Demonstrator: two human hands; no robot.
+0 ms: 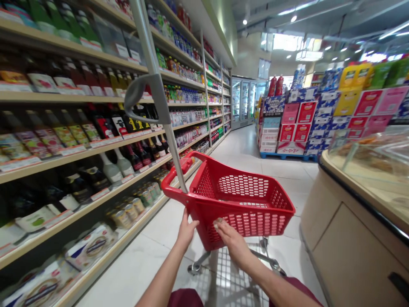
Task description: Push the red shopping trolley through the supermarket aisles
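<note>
A red plastic shopping cart basket (249, 204) with perforated walls stands in front of me on a wheeled metal frame (265, 258). My left hand (187, 230) is at its near left corner, just under the red handle (172, 181), with thumb and fingers apart. My right hand (234, 245) reaches to the basket's near side wall, fingers bunched together. At its fingertips shows a small pale brownish thing, too small to name. A tall metal pole (174, 145) with a grey plastic loop (143, 98) rises from the cart's handle end.
Shelves (73, 149) of bottles, cans and packs line the left side. A beige display counter (345, 226) stands close on the right. Stacked cartons (294, 128) sit on a blue pallet (287, 157) ahead. Glass-door fridges (244, 98) are at the back.
</note>
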